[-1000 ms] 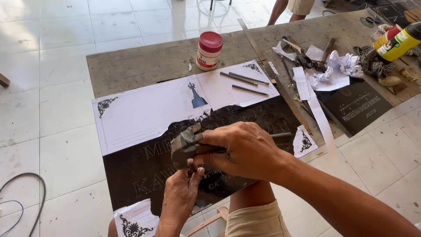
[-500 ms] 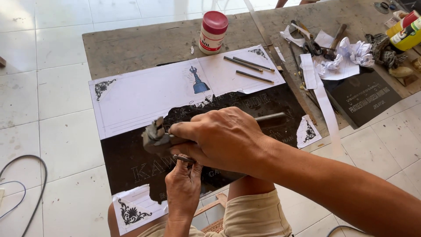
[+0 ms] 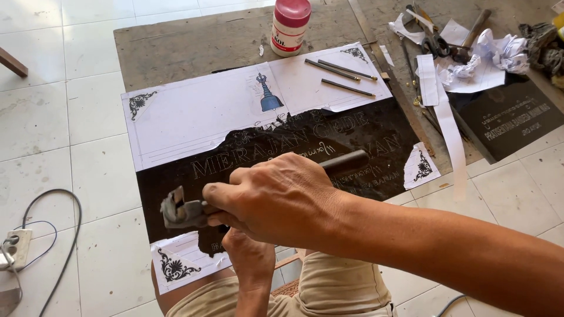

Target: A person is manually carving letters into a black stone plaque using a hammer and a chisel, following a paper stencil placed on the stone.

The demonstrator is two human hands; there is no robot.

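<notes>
My right hand (image 3: 276, 196) has its grip wrapped around a hammer (image 3: 188, 210), head over the black stone slab (image 3: 364, 132) near the tabletop's (image 3: 194, 44) front edge. My left hand (image 3: 249, 258) sits beneath; I cannot tell its grip.

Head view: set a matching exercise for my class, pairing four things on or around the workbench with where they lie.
Things:
1. Bottle with red cap
2. Three chisels
3. Hammer
4. Crumpled paper

Places:
A. On the white paper at the slab's far right corner
B. In the right hand, over the black slab
C. At the far right, near the scissors
D. Upright on the bare bench, beyond the slab

Pairs: 1-D, 2-A, 3-B, 4-C
</notes>
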